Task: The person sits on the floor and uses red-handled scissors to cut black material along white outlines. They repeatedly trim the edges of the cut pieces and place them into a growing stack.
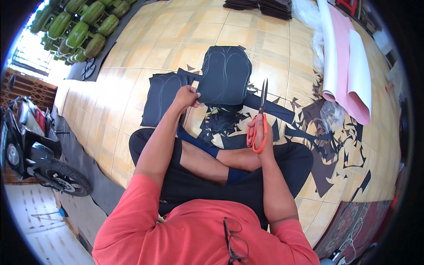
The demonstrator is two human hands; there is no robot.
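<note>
Head view shows the left hand with thumb and fingers pinched together at the lower left edge of a black shaped piece, which lies on the tiled floor before the crossed legs and bears pale curved lines. The right hand is closed around the orange handles of the scissors, their blades pointing away from the person, just right of that piece. Left of it sits a stack of similar black pieces; dark scraps lie scattered nearer the legs and to the right.
</note>
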